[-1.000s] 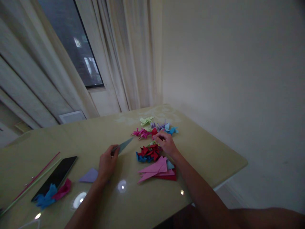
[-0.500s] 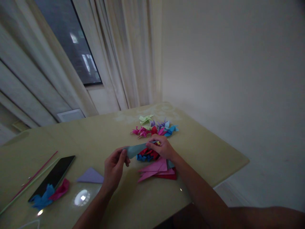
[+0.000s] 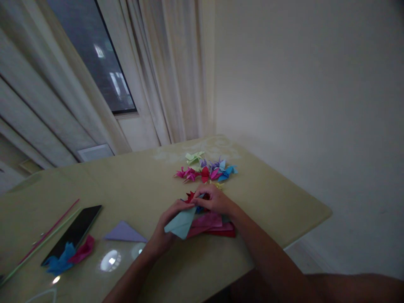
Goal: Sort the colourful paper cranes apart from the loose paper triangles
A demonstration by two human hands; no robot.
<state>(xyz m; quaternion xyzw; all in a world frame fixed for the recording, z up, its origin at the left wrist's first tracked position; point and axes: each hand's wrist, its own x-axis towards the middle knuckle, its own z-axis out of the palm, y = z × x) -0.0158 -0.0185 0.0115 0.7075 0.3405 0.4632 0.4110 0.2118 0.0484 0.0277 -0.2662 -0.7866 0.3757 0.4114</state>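
Observation:
A pale blue-green folded paper [image 3: 181, 224] is held between both hands above the table, its wide end tilted toward me. My left hand [image 3: 166, 225] is closed on its left edge, with the fingers partly behind the sheet. At its narrow far end, my right hand [image 3: 216, 200] pinches the paper between thumb and fingers. Just under and behind the hands lie red and blue folded paper pieces, partly hidden. A stack of pink and red folded papers [image 3: 217, 227] lies below my right wrist.
Several colourful paper cranes [image 3: 205, 170] sit farther back. To the left are a purple folded triangle [image 3: 124, 232], a black phone [image 3: 77, 231] with a blue paper crane [image 3: 63, 259] and a pink one [image 3: 82, 249] by it, and thin pink and green sticks [image 3: 47, 237]. A wall [image 3: 299, 105] stands right.
My left hand has moved right, close to my right hand. The blue-green paper has swung from stretched sideways to pointing its wide end down toward me.

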